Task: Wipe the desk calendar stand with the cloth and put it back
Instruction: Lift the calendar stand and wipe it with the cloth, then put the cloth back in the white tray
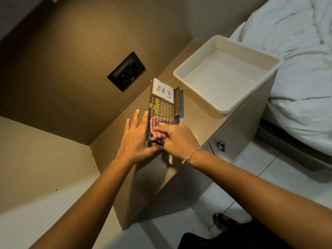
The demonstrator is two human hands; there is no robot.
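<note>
The desk calendar stand (pixel 162 106) is dark brown with a yellow date grid and a white "To Do List" note. It stands on the nightstand top (pixel 199 121) close to the wall. My right hand (pixel 177 139) presses a red and white checked cloth (pixel 160 127) against the near end of the stand's face. My left hand (pixel 136 135) braces the stand's near end from the wall side, fingers spread and thumb under the stand's near corner. The cloth and my hands hide the near part of the stand.
A cream plastic tray (pixel 224 72) sits on the far part of the nightstand. A black wall socket (pixel 126 71) is on the wood panel to the left. A drawer knob (pixel 221 145) shows on the nightstand's front. A bed with white bedding (pixel 298 51) lies to the right.
</note>
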